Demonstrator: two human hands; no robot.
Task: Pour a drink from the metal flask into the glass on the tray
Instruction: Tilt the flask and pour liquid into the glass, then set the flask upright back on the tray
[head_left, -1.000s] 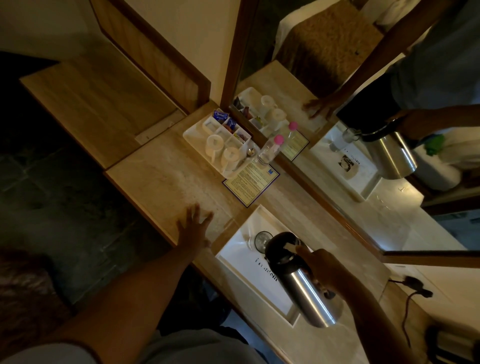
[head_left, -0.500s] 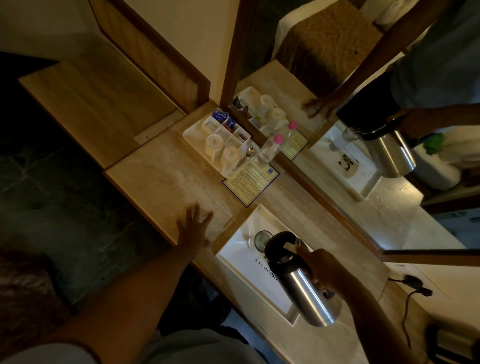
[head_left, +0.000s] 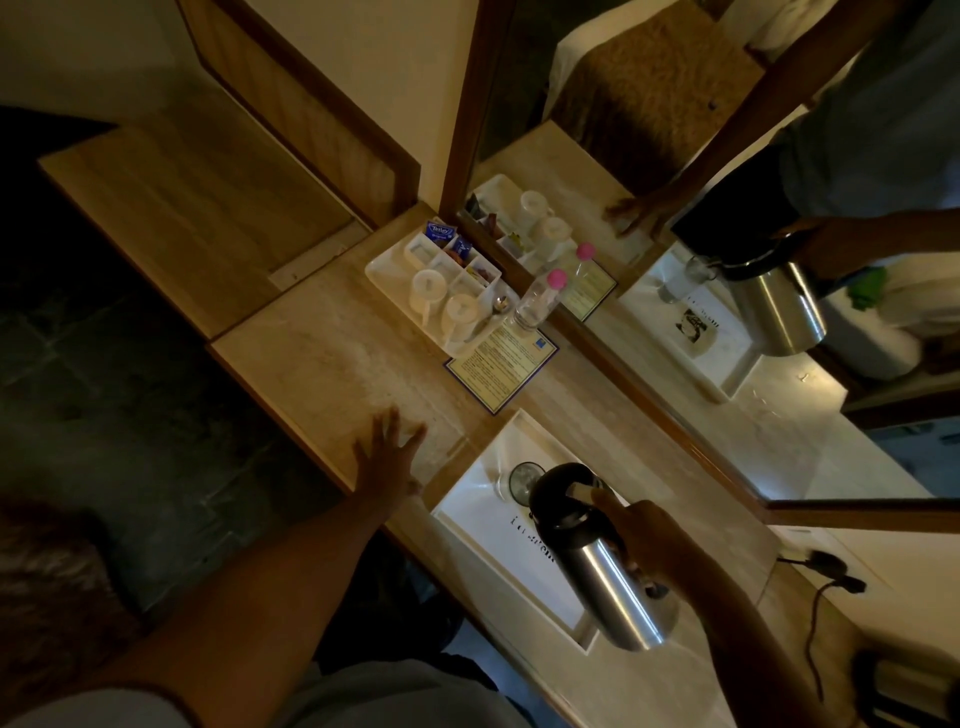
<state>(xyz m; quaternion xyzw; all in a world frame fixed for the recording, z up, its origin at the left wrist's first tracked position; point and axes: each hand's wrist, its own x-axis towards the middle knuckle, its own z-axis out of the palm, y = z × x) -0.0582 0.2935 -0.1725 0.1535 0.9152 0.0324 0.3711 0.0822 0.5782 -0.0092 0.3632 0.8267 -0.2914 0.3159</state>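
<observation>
A steel flask with a black lid is tilted over the white tray, its black top leaning toward the clear glass. My right hand grips the flask by its handle, thumb on the lid. The glass stands upright at the tray's far end, partly hidden by the flask's lid. My left hand rests flat on the marble counter, fingers spread, left of the tray and holding nothing.
Further back stand a white tray of cups and tea sachets, a pink-capped water bottle and a printed card. A mirror runs along the counter's back. A black cable and plug lie at the right.
The flask has stayed tilted over the glass, with only a slight shift. My left hand has not moved.
</observation>
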